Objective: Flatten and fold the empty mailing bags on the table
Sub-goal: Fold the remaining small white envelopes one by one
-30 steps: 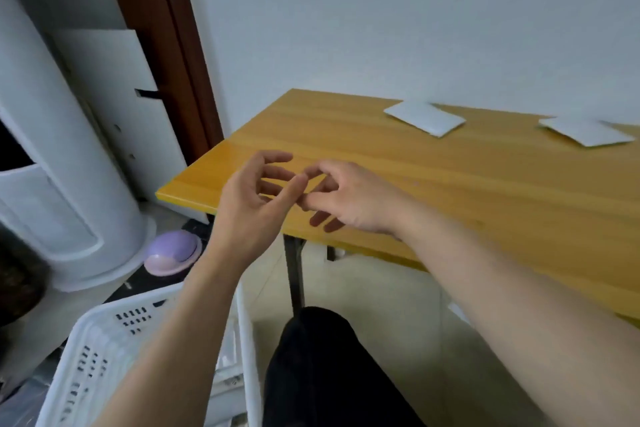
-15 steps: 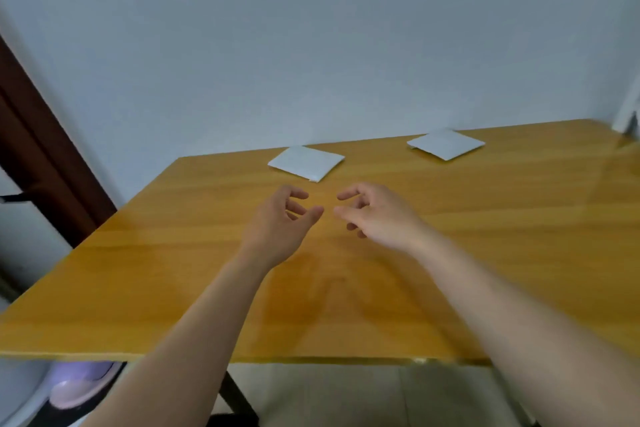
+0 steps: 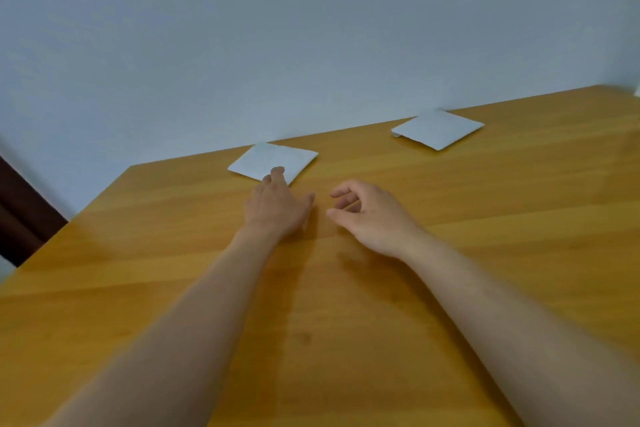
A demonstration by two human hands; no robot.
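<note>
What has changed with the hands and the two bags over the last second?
The left hand has reached forward across the table; its fingertips now lie at the near edge of the left bag, though a grip is not clear. The right hand followed a little, loosely curled and holding nothing. The hands, touching at first, have parted. Both bags, including the right bag, lie folded where they were.

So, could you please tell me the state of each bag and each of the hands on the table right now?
Left bag: lies flat near the far edge, left fingertips over its near edge; contact unclear.
Right bag: lies flat by the wall, untouched, left corner slightly lifted.
Left hand: fingers extended toward the left bag, holding nothing.
Right hand: loosely curled, empty, over the table.
</note>
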